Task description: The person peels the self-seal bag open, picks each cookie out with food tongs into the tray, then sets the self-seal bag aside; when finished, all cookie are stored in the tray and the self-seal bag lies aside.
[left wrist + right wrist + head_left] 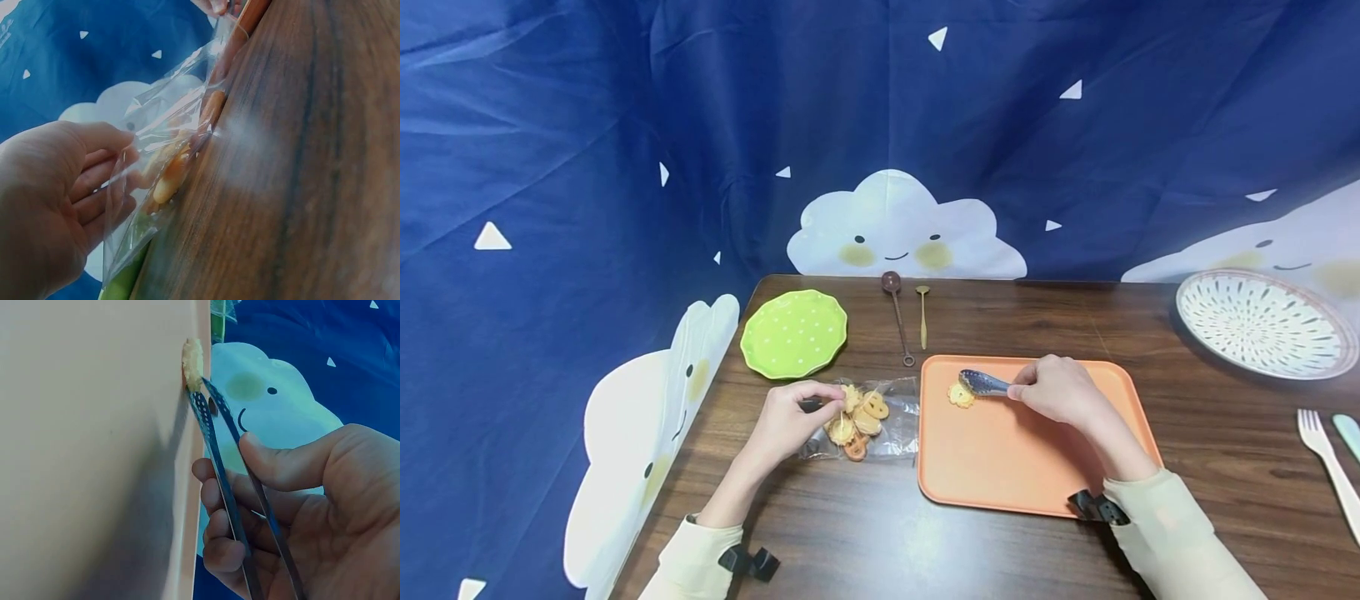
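Observation:
My left hand (793,417) pinches the edge of a clear plastic bag (169,125) between thumb and fingers. Several cookies (859,421) show through the bag, which lies on the table just left of an orange tray (985,467). My right hand (1060,390) grips metal tongs (215,447), thumb on one arm and fingers on the other. A round scalloped cookie (960,395) is on the tray near its upper left, at the tips of the tongs. In the right wrist view the tips stand slightly apart beside this cookie (192,362); whether they clasp it I cannot tell.
A green dotted plate (794,334) lies behind the bag. A brown ladle (897,312) and a small gold spoon (923,317) lie behind the tray. To the right are a patterned plate (1262,325), a pale fork (1330,467) and a mint-coloured handle (1348,432).

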A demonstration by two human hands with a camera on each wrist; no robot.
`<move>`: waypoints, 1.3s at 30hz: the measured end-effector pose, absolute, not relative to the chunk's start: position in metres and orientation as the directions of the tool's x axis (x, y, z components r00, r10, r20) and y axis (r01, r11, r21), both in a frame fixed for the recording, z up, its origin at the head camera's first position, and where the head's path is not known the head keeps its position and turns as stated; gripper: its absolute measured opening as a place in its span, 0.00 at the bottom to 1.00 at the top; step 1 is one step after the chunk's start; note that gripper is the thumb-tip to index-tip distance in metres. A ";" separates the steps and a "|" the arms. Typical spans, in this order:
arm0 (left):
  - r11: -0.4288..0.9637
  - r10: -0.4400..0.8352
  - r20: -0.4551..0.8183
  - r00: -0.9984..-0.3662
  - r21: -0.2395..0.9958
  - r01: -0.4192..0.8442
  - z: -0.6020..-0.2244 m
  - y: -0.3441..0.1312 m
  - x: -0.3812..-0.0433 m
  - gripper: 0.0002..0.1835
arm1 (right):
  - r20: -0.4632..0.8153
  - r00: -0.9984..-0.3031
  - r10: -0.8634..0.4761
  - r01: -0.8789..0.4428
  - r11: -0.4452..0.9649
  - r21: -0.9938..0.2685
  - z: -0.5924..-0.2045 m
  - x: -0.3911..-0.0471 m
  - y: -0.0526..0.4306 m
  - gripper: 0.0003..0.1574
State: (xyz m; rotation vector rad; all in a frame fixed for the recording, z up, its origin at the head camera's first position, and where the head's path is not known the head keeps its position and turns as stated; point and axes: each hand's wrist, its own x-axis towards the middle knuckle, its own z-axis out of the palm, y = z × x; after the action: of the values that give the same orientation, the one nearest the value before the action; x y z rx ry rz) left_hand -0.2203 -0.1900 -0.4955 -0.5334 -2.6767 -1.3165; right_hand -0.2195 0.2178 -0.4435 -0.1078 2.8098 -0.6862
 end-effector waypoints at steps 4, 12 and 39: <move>0.560 0.264 0.256 -0.930 0.744 0.364 -0.496 -0.190 -0.221 0.05 | -0.231 -0.965 -0.120 0.000 0.887 -0.461 -0.445 -0.220 0.218 0.16; 0.556 0.267 0.249 -0.931 0.749 0.360 -0.497 -0.191 -0.222 0.05 | -0.179 -0.975 -0.129 -0.040 0.903 -0.428 -0.439 -0.215 0.210 0.21; 0.544 0.284 0.276 -0.918 0.742 0.391 -0.495 -0.190 -0.222 0.05 | 0.275 -0.850 -0.449 -0.507 0.840 -0.195 -0.458 -0.181 0.120 0.20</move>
State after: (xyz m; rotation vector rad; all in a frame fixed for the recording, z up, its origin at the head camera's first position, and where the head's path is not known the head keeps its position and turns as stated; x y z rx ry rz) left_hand -0.2219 -0.1904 -0.4950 -0.5821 -2.6511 -1.3213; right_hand -0.1815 0.1200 -0.4584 -0.8486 3.2220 -0.4436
